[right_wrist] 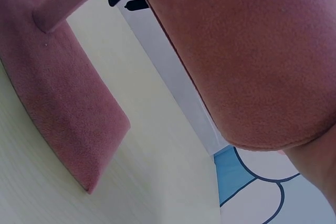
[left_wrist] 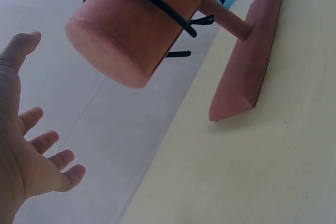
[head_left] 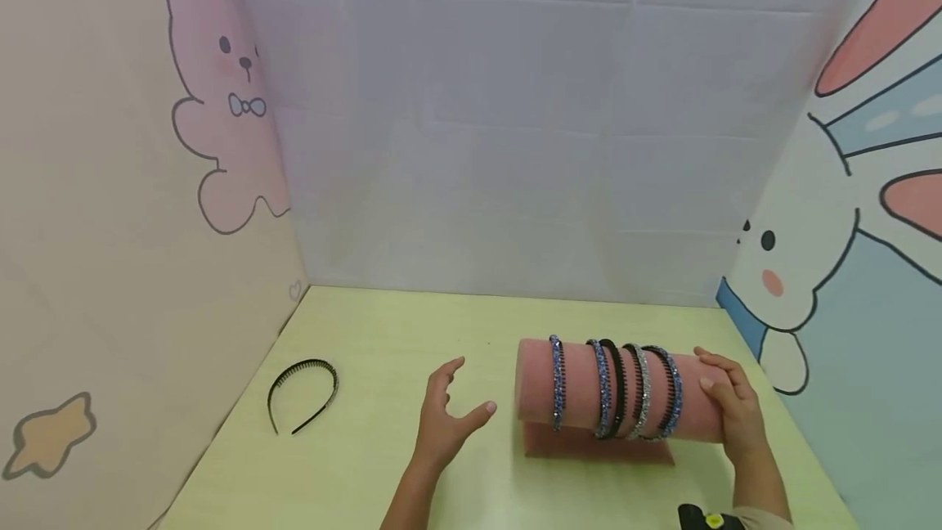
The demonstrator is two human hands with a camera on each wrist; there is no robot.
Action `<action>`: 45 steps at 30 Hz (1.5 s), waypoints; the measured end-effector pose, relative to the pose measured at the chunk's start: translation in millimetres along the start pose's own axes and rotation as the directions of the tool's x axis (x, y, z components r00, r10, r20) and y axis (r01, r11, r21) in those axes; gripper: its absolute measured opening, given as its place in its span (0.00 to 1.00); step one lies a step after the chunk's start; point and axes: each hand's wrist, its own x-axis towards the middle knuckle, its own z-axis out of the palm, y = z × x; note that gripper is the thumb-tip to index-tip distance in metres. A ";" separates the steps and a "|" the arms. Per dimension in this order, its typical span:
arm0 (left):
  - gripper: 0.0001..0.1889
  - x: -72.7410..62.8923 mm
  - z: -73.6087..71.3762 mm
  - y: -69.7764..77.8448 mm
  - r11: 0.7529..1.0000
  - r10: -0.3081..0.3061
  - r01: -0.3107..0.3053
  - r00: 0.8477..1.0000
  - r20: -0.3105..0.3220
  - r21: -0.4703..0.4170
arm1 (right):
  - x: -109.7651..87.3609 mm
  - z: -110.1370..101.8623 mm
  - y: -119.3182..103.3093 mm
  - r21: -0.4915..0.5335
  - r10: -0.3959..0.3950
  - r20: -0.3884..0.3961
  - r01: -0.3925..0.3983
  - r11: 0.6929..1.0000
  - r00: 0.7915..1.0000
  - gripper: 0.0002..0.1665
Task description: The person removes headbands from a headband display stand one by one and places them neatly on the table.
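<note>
A pink, velvety headband display stand (head_left: 536, 383) carries several headbands along its horizontal roll. Among them are a blue glittery headband (head_left: 557, 383) near the left end, a black headband (head_left: 618, 391) and a silver one (head_left: 643, 395) further right. My right hand (head_left: 739, 411) grips the roll's right end, fingers over the top and back. In the right wrist view only a bit of that hand shows past the roll (right_wrist: 252, 61). My left hand (head_left: 445, 424) is held apart from the roll's left end, thumb and fingers spread, with nothing in it.
On the pale table (head_left: 383, 334), at the left, lies a thin black toothed headband (head_left: 303, 364). The stand's flat base (head_left: 589, 444) sits under the roll. A plain back wall (head_left: 471, 145) and side walls with cartoon rabbits (head_left: 802, 260) enclose the table.
</note>
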 end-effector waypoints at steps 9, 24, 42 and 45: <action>0.37 -10.0 13.2 32.7 0.999 0.011 -0.008 0.998 0.069 -0.032 | -1.1 -0.5 3.9 -0.024 0.023 -0.006 -0.023 0.999 1.000 0.15; 0.40 4.6 25.4 46.5 0.996 0.087 -0.081 0.976 0.198 -0.038 | -1.1 -0.8 3.1 -0.021 0.032 -0.009 -0.033 0.999 0.999 0.16; 0.45 37.6 50.8 13.0 0.971 0.200 -0.228 0.939 0.279 0.069 | -0.2 0.0 -1.4 -0.013 0.011 0.013 -0.011 1.000 1.000 0.16; 0.45 42.4 52.9 13.8 0.964 0.228 -0.258 0.928 0.294 0.067 | -0.1 -0.1 -1.7 -0.014 0.019 0.011 -0.018 1.000 1.000 0.16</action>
